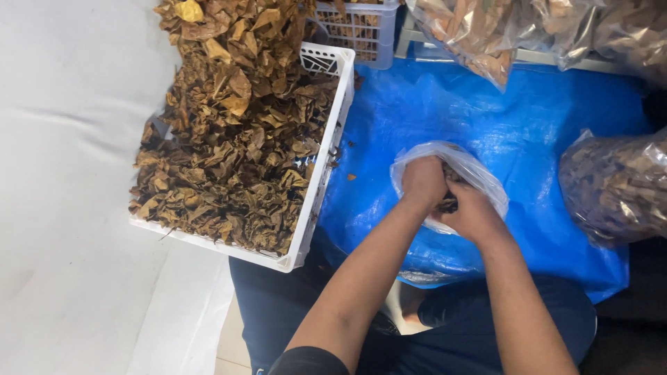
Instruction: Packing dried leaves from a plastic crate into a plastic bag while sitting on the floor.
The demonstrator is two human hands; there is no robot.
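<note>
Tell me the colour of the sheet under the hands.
Blue; the sheet shows best in the head view.

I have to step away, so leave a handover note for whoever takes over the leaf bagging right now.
Left hand and right hand: both inside the mouth of the clear bag, pressing dried leaves in.
The bag sits on the blue tarp.
White crate to the left is heaped with leaves.
Filled bags lie to the right.
Left: the crate's leaves.
</note>
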